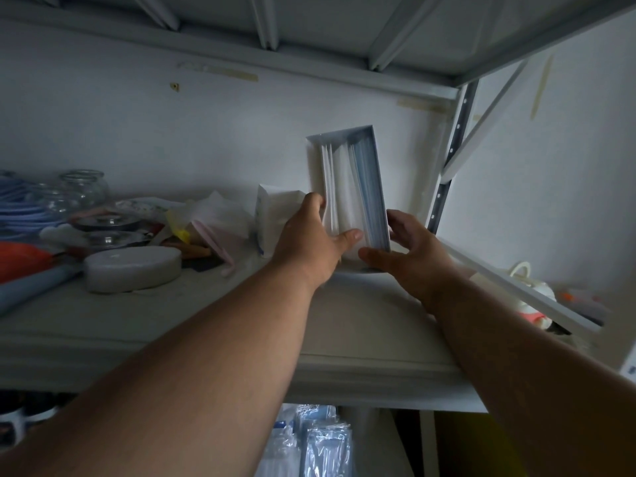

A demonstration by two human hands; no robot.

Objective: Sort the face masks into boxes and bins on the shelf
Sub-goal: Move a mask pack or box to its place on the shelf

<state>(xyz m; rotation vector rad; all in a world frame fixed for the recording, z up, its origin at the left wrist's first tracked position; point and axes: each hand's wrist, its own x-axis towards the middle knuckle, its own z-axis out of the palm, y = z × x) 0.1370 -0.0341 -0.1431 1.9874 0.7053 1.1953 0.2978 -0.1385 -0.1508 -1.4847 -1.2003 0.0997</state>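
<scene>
Both hands grip the open mask box [347,191] between them, left hand [311,235] and right hand [406,249] at its near end, long axis pointing far toward the shelf [206,325] wall.

On the shelf [361,325] ahead of me, the open box [339,139] stands at my twelve o'clock, masks [347,194] stacked on edge inside it. My left hand [309,235] is on its ten o'clock side, my right hand [406,249] on its two o'clock side. A soft packet [272,215] sits just left of the box. Further toward nine o'clock lie a round pad [132,268] and, behind it, glass jars [82,189]. Packaged masks [320,442] lie on the level below, at six o'clock.
</scene>
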